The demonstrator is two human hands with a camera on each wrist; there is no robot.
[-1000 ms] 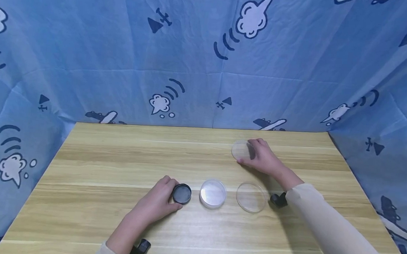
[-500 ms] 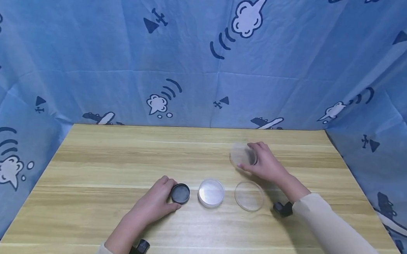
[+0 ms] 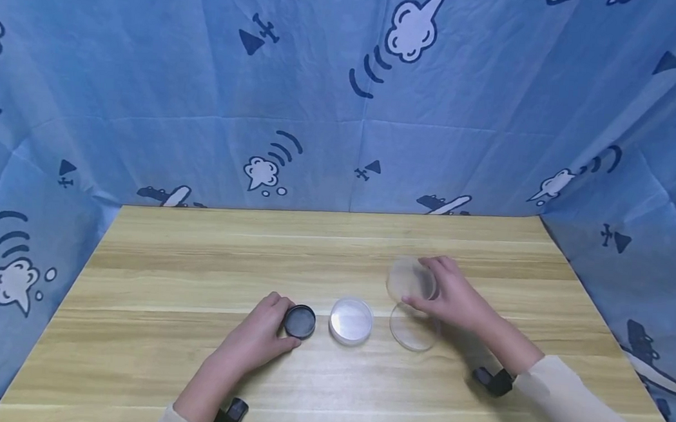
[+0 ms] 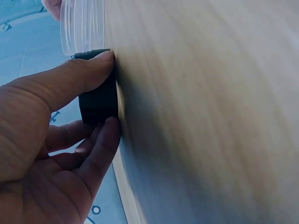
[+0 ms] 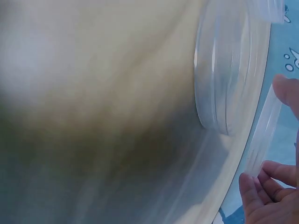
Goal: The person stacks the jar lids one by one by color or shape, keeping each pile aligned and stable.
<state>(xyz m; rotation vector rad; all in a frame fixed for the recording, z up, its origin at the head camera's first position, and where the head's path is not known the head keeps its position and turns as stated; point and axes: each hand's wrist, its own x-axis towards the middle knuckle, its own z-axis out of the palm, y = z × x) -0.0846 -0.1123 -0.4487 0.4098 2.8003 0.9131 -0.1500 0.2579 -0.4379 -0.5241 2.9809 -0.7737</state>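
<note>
My left hand (image 3: 257,336) grips a small round black container (image 3: 299,322) between thumb and fingers. In the left wrist view the black container (image 4: 99,100) has its side flush with the wooden surface, the thumb on one edge and fingertips on the opposite one. A clear round dish, apparently a petri dish (image 3: 351,321), sits just right of it, looking several layers deep. Farther right lies a wider clear dish (image 3: 413,337). Just above and behind that, my right hand (image 3: 455,297) holds a clear shallow disc-shaped dish or lid (image 3: 408,278) by its rim, tilted and off the table in the right wrist view (image 5: 262,133).
The wooden tabletop (image 3: 196,247) carries all these items in one row. Blue patterned cloth (image 3: 323,74) rises behind the table's back edge and along both sides. A black wrist camera (image 3: 493,380) hangs under the right wrist, another (image 3: 231,416) under the left.
My right hand has brought the clear disc from the back of the table toward me, slightly right, to the wider clear dish's far edge. The left hand keeps its hold on the black container.
</note>
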